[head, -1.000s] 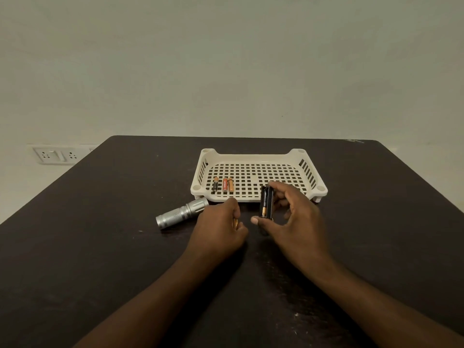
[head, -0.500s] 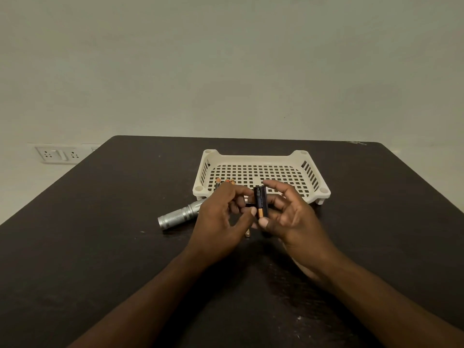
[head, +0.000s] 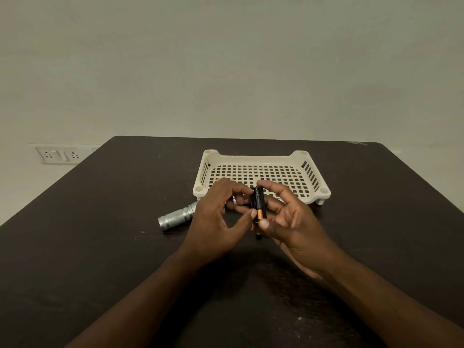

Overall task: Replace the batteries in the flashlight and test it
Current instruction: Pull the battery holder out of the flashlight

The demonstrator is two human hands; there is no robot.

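Desk: dark, matte, faintly scuffed, filling the lower view.
Wall: plain, pale, behind the desk.
Socket: white plate, low on the wall, far left.
Tray: cream, slotted, on the desk's far middle.
Torch: silver body lying on the desk, left of the hands.
Holder: black, upright, with a black-and-copper cell in it.
Right hand: curled round the holder, thumb at its base.
Left hand: fingertips pinching the holder's left side.

Silver flashlight lies on its side; black-and-copper battery seemingly upright
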